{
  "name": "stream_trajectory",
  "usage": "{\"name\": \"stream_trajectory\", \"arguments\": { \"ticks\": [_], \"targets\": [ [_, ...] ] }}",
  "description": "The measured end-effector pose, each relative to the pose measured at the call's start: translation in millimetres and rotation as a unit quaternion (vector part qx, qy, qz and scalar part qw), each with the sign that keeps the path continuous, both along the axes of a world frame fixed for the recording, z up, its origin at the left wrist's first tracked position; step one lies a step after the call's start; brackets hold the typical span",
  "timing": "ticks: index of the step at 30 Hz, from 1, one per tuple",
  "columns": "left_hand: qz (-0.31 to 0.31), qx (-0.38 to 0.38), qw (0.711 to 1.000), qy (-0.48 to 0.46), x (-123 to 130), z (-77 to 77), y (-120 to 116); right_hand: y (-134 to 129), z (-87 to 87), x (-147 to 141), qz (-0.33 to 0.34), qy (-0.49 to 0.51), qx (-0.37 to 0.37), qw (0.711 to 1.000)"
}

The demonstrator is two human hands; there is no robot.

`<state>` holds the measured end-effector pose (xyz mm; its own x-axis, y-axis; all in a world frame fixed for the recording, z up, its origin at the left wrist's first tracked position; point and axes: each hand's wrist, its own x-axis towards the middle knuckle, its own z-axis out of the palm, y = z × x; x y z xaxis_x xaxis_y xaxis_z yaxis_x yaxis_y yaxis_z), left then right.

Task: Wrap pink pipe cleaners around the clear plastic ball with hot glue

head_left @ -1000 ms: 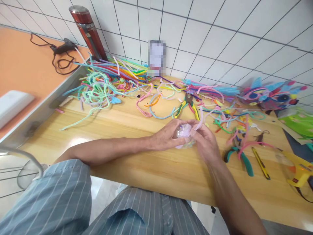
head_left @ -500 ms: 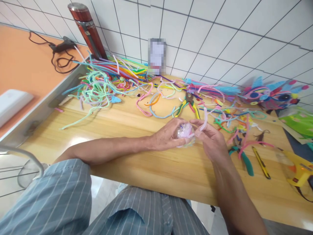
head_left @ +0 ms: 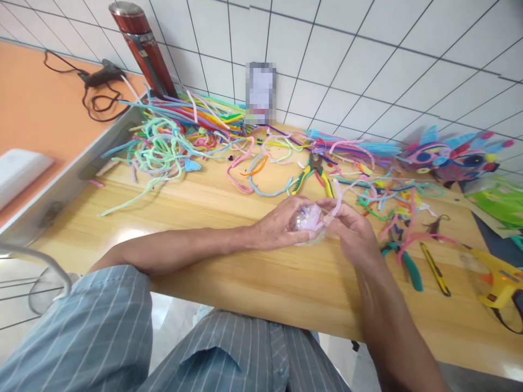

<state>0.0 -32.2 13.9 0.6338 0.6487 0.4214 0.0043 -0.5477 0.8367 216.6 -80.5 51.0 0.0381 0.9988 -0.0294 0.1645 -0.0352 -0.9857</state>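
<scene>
My left hand (head_left: 280, 224) is wrapped around a clear, rounded plastic piece (head_left: 307, 219) with pale pink-lilac material on it. Between the thumb and fingers of my right hand (head_left: 349, 226) is a pale pink pipe cleaner (head_left: 337, 197), its free end sticking up. The lower end of the pipe cleaner lies against the plastic piece. Both hands are close together above the wooden table, and parts of the plastic piece are hidden by my fingers. Just beyond them lie yellow-and-green pliers (head_left: 314, 175) with spread handles.
Tangled green pipe cleaners (head_left: 157, 147) and a coloured bundle lie at the back left near a red thermos (head_left: 143, 51). Teal-handled pliers (head_left: 408, 267), a yellow craft knife (head_left: 435, 269) and a yellow glue gun (head_left: 496, 275) lie right. A phone (head_left: 261, 92) leans on the wall.
The free end of the pipe cleaner has tipped slightly to the left with a small movement of my right fingers. My left hand keeps its hold.
</scene>
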Motion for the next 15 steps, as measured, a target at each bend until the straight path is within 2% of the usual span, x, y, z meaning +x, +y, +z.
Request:
{"name": "stream_trajectory", "arguments": {
  "ticks": [10,15],
  "targets": [
    [-0.023,0.048,0.998,-0.018,-0.3,-1.9,2.3,0.1,-1.2,-3.8,0.013,-0.013,0.023,1.000],
    [-0.026,0.040,0.999,-0.010,-0.9,0.7,1.5,-0.8,0.3,-6.9,0.004,-0.002,0.016,1.000]
  ]
}}
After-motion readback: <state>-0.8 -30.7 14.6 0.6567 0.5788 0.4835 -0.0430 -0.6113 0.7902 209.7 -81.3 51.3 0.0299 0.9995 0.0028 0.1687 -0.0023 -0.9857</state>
